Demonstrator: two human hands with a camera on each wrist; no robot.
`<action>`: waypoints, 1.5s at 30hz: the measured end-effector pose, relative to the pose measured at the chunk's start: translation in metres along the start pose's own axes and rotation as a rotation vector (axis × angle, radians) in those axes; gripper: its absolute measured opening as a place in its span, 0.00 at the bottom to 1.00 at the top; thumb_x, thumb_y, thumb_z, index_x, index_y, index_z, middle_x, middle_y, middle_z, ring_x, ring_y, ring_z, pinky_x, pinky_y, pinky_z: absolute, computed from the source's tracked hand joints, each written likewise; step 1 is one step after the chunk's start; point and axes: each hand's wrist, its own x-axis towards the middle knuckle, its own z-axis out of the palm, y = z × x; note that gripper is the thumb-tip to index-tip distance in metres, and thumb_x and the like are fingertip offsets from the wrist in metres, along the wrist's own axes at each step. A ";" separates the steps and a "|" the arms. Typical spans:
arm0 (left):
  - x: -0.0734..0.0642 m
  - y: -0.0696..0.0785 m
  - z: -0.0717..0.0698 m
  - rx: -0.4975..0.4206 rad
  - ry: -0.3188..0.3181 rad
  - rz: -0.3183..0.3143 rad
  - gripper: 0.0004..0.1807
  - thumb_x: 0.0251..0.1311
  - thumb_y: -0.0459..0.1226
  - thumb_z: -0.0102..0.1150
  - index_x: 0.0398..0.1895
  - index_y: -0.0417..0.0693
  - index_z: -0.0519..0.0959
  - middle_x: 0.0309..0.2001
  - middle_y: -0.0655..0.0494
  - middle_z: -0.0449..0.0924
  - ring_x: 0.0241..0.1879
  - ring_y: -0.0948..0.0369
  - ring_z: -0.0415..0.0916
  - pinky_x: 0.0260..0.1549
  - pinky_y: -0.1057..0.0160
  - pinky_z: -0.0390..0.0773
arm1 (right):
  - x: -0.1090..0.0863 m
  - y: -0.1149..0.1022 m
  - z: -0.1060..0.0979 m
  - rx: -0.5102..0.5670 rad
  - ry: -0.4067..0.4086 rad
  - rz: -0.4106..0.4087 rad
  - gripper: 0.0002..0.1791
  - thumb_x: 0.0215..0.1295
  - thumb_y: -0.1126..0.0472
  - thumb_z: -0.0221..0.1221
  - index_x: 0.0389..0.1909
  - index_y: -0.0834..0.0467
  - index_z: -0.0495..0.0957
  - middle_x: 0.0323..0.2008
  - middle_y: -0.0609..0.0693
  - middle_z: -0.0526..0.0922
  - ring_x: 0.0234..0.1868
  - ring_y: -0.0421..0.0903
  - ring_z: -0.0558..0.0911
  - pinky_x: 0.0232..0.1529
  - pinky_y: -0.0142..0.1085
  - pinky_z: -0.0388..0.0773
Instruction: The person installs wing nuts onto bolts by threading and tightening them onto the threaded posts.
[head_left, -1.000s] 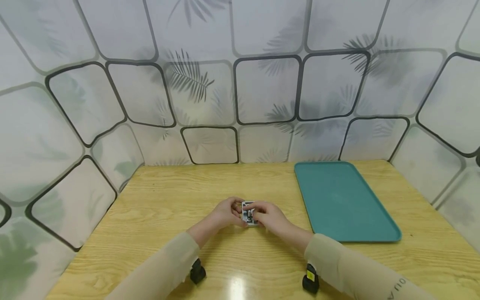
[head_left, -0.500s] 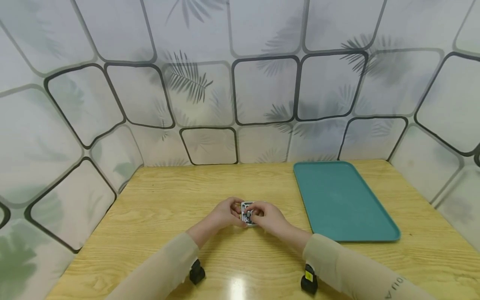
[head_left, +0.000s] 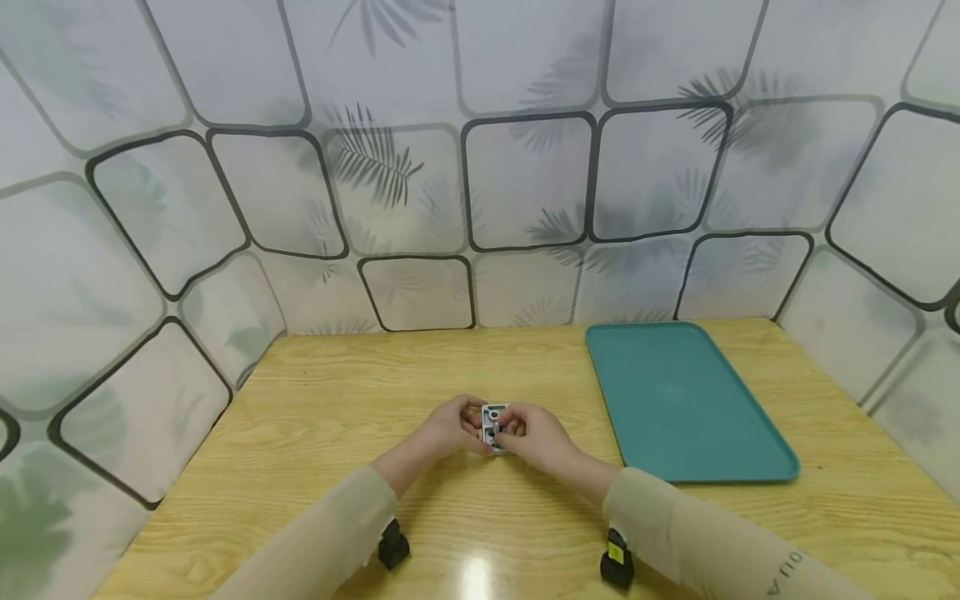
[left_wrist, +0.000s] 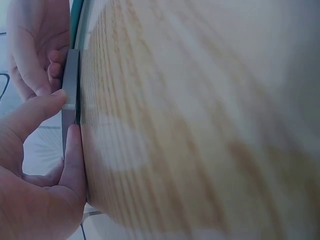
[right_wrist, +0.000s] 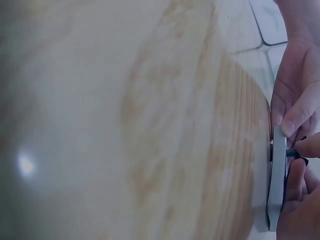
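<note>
A small flat silver-grey case [head_left: 492,414] with dark recesses in its top lies on the wooden table. At its left end my left hand [head_left: 453,428] grips it, the thumb on the near edge. In the left wrist view the case's smooth grey side [left_wrist: 71,82] shows under that thumb. My right hand [head_left: 543,437] is over the case's right part and hides much of it. Thumb and finger pinch a small dark piece [right_wrist: 294,153] standing up from the case in the right wrist view. Its exact kind is too small to tell.
A teal tray [head_left: 678,400] lies on the table [head_left: 360,375] to the right of the hands. Behind and at the sides hangs a patterned light curtain [head_left: 532,183]. Each wrist carries a small black camera [head_left: 393,545].
My right hand's fingertips have shifted slightly toward the near side of the case, showing more of its far part. The left hand stays in place on the case.
</note>
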 end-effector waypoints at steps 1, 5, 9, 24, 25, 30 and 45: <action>0.000 0.000 0.000 0.000 -0.002 0.003 0.42 0.49 0.20 0.77 0.71 0.34 0.72 0.42 0.48 0.77 0.37 0.60 0.75 0.37 0.67 0.77 | 0.000 0.000 0.001 -0.002 0.009 0.001 0.04 0.66 0.68 0.68 0.38 0.60 0.83 0.28 0.48 0.79 0.26 0.40 0.72 0.25 0.29 0.68; 0.001 -0.001 0.000 -0.006 -0.004 0.005 0.42 0.49 0.20 0.77 0.70 0.34 0.72 0.42 0.48 0.76 0.37 0.60 0.75 0.37 0.67 0.77 | -0.002 -0.001 0.004 -0.041 0.053 -0.007 0.08 0.63 0.66 0.71 0.33 0.59 0.80 0.27 0.48 0.79 0.26 0.41 0.72 0.26 0.30 0.68; 0.001 -0.001 0.000 -0.006 -0.002 0.007 0.42 0.48 0.20 0.77 0.70 0.34 0.72 0.42 0.48 0.77 0.37 0.60 0.75 0.38 0.67 0.77 | -0.001 0.000 0.007 -0.098 0.090 -0.017 0.12 0.62 0.64 0.73 0.29 0.57 0.76 0.26 0.48 0.78 0.26 0.41 0.72 0.26 0.31 0.68; 0.000 -0.006 0.005 0.037 0.003 -0.003 0.41 0.49 0.22 0.79 0.70 0.35 0.72 0.43 0.49 0.77 0.37 0.60 0.74 0.38 0.67 0.76 | -0.006 0.001 0.003 0.077 0.061 0.018 0.08 0.78 0.60 0.58 0.46 0.61 0.82 0.26 0.52 0.80 0.23 0.42 0.75 0.24 0.32 0.70; 0.000 -0.006 0.005 0.039 0.005 -0.005 0.41 0.49 0.22 0.79 0.70 0.35 0.72 0.43 0.49 0.77 0.37 0.60 0.74 0.38 0.67 0.75 | -0.006 0.001 0.003 0.082 0.053 0.015 0.08 0.77 0.63 0.57 0.47 0.61 0.83 0.26 0.51 0.79 0.24 0.42 0.75 0.24 0.32 0.70; -0.001 -0.006 0.004 0.043 0.007 0.004 0.41 0.48 0.21 0.78 0.70 0.35 0.73 0.43 0.48 0.78 0.38 0.59 0.75 0.38 0.67 0.76 | -0.005 0.002 0.003 0.055 0.029 0.016 0.14 0.72 0.68 0.56 0.51 0.58 0.86 0.28 0.50 0.78 0.25 0.42 0.71 0.27 0.33 0.68; 0.002 -0.001 0.003 0.024 0.011 -0.025 0.42 0.49 0.22 0.79 0.70 0.37 0.72 0.42 0.50 0.75 0.37 0.59 0.75 0.37 0.66 0.75 | -0.003 0.000 0.002 -0.045 0.004 -0.013 0.15 0.70 0.69 0.60 0.49 0.52 0.90 0.32 0.49 0.82 0.29 0.43 0.72 0.30 0.33 0.67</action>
